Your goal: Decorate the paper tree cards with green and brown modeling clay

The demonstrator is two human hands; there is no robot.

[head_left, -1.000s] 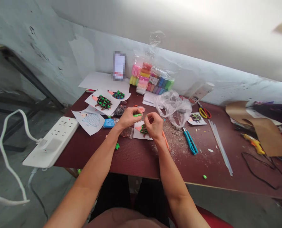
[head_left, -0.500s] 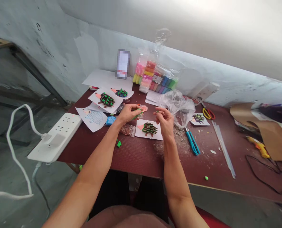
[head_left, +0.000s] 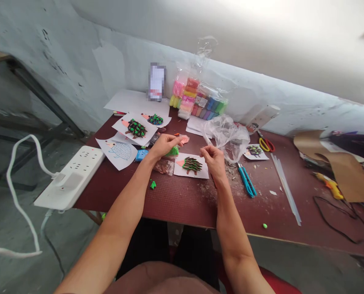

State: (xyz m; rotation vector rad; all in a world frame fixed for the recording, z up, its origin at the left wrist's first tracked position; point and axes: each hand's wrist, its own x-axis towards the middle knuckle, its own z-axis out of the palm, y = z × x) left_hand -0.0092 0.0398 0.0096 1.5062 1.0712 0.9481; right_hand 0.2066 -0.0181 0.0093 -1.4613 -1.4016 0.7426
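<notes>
The left hand point(head_left: 164, 146) is closed around a lump of bright green modelling clay point(head_left: 172, 152), which shows just past the curled fingers; the right hand point(head_left: 214, 159) has its fingers drawn together in a pinch, and any crumb of clay between them appears too small to confirm from this view; just below and between the two hands lies a paper hedgehog card point(head_left: 191, 165), flat on the maroon tabletop point(head_left: 182, 200), with an orange snout and rows of dark brown spines, many tipped green; beyond the left fingers lies a second hedgehog card point(head_left: 135, 129) with denser green-tipped spines; right of the right fingers sits a crumpled clear plastic bag point(head_left: 227, 136).
</notes>
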